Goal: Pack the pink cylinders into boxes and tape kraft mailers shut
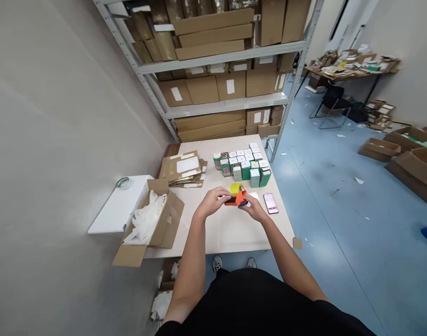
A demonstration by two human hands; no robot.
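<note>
Both my hands meet over the middle of the pale table (230, 233). My left hand (213, 201) and my right hand (252, 208) are closed on an orange tape dispenser (236, 199) carrying a yellow roll (236, 188), held just above the tabletop. A phone (270, 203) with a lit screen lies flat to the right of my right hand. Behind the dispenser stand several small green and white boxes (244, 165) in rows.
An open carton of white plastic bags (152, 219) sits at the table's left edge beside a white stand with a tape roll (122, 182). Flattened cartons (183, 169) lie at the back left. A metal rack of cardboard boxes (220, 70) stands behind. More cartons (409, 158) litter the blue floor.
</note>
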